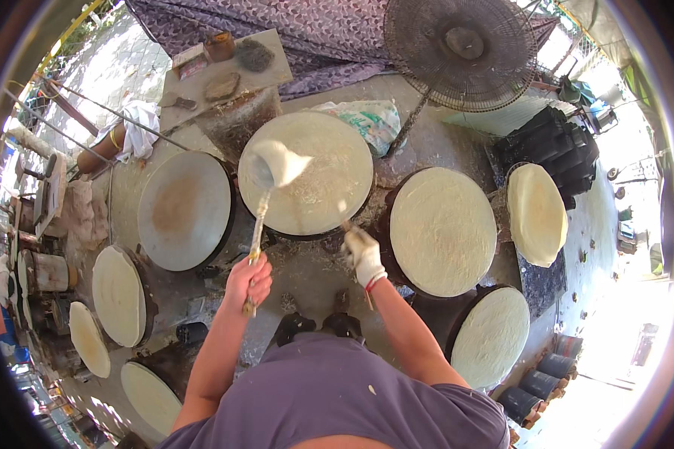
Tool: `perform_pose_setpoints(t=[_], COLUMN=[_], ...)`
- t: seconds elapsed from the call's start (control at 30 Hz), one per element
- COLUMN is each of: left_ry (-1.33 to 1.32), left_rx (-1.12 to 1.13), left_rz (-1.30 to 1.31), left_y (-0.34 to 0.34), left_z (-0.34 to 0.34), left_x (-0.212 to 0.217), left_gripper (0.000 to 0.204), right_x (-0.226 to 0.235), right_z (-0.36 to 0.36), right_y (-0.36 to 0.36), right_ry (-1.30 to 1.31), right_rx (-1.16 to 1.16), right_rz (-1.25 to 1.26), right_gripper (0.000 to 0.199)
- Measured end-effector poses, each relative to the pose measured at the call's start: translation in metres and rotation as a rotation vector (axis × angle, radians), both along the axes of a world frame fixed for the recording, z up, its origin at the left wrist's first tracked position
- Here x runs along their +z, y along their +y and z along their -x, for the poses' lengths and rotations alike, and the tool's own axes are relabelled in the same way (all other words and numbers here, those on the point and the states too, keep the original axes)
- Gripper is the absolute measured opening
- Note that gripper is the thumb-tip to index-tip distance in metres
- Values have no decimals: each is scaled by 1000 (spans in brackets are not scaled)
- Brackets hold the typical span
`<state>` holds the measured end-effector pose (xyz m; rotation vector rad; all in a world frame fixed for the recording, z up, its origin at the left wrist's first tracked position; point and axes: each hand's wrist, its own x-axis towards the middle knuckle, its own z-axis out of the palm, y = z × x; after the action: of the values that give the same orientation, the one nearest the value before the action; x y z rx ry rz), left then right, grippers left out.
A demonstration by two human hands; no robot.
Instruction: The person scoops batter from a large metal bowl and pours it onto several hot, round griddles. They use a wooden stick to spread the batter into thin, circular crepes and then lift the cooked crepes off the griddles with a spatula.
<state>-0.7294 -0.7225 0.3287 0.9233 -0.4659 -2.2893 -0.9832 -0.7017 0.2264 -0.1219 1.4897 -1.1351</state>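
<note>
My bare left hand (250,283) is closed around the long, wrapped handle of a ladle (277,163). Pale batter coats the ladle's bowl, which hangs over the far middle of a big round griddle. On that griddle a cream-coloured sheet of batter (326,138) covers nearly the whole plate and looks rough in the middle. In a white glove, my right hand (364,256) grips a short wooden-handled tool (346,224) at the griddle's near right edge. Motion blurs the tool's far end, so its shape is unclear.
To the left, a bare griddle (183,232) shows a brown centre. Coated griddles stand around me, including one on the right (443,232). A large fan (460,56) stands at the back right, near a low table (240,86). Dark buckets (539,382) line the lower right.
</note>
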Motion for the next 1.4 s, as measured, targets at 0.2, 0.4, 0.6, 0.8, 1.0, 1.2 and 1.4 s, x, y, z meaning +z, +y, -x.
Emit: perform_pose_setpoints(t=[0.2,0.4,0.6,0.8,1.0,1.2,1.4], left_ry=[-42,19,-376,-751,-1477,-1619,-1687], left_rx=[111,250,366,293,13,-157,-215], left_rz=[30,23,395,460,830,928,976], left_y=[12,18,-19,-111,-159,-209,-211], left_z=[1,-39,-85,-142,-212,-290,-347], left_x=[19,21,30,-86,-160,-142,-127], left_gripper=[8,7,7,14,26,26,23], right_x=[-63,-80,-38,-26,-87,-47,-22], right_z=[17,26,-48,-176,-264,-327,-357], right_y=[-9,-33,-45,-79,-97,-165,-150], right_ry=[231,98,28,7,1017,569,586], right_rx=[605,-152,116,256,569,464,361], right_rz=[166,-8,56,161,151,177,57], right_gripper=[35,26,39,46,42,44,47])
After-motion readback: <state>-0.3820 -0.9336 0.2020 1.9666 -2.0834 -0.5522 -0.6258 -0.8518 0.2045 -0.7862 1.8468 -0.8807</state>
